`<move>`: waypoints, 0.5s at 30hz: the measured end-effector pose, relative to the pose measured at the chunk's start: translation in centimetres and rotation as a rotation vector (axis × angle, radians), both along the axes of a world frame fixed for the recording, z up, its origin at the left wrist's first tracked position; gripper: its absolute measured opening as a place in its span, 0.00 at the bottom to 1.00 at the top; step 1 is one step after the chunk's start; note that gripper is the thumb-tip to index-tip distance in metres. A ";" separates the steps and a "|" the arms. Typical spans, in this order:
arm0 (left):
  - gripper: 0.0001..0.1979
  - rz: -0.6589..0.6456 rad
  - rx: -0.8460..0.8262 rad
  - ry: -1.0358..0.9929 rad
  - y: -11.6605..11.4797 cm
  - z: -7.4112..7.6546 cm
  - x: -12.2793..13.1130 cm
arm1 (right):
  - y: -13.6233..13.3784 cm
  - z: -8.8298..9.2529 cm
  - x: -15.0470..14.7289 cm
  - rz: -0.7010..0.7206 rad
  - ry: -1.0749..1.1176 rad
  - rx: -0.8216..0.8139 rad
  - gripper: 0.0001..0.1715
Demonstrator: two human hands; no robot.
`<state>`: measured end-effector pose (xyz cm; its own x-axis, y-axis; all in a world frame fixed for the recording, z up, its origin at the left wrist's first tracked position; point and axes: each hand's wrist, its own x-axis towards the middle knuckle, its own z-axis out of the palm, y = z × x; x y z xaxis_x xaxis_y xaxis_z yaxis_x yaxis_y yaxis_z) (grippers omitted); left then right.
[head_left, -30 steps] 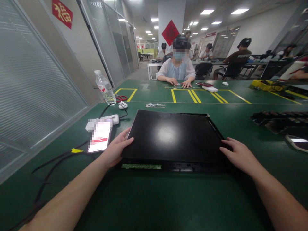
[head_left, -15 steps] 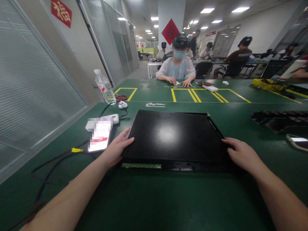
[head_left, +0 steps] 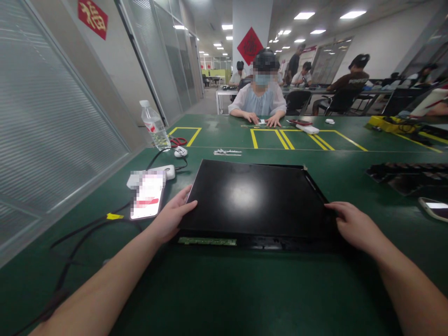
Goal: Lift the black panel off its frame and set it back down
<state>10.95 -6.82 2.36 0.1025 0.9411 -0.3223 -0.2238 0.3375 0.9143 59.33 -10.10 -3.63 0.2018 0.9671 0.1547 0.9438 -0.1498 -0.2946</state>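
Note:
A black display panel (head_left: 245, 200) lies flat in front of me, its glossy face up with a bright reflection in the middle. A narrow green circuit strip (head_left: 207, 241) runs along its near edge. Under the panel sits a black frame (head_left: 315, 184), which shows past the far and right edges. My left hand (head_left: 175, 212) grips the panel's left edge, thumb on top and fingers around the side. At the right side, my right hand (head_left: 355, 226) is closed on the frame's edge; some of its fingers are hidden.
Left of the panel are a lit phone (head_left: 149, 196), a white power strip (head_left: 170, 171), black cables (head_left: 73, 242) and a water bottle (head_left: 154, 126). Dark parts (head_left: 402, 177) and another phone (head_left: 434, 207) lie right. A person (head_left: 259, 100) sits opposite, hands on the green table (head_left: 259, 289).
The view has shifted slightly, so everything sits a little further right. Both hands keep their places on the panel and frame. The person opposite has moved their hands slightly.

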 end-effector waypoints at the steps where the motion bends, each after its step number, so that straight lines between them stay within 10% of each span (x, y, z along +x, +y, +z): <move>1: 0.41 0.004 -0.002 0.005 -0.1 0.0 0.0 | 0.0 0.0 0.2 0.003 0.008 0.001 0.28; 15: 0.37 0.064 0.020 0.036 -0.4 0.0 0.4 | 0.0 0.4 0.0 -0.078 0.081 -0.037 0.23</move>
<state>11.36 -7.20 2.33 0.0308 0.9515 -0.3062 -0.2106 0.3057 0.9285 59.28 -10.07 -3.25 0.2870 0.9528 0.0992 0.9023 -0.2341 -0.3621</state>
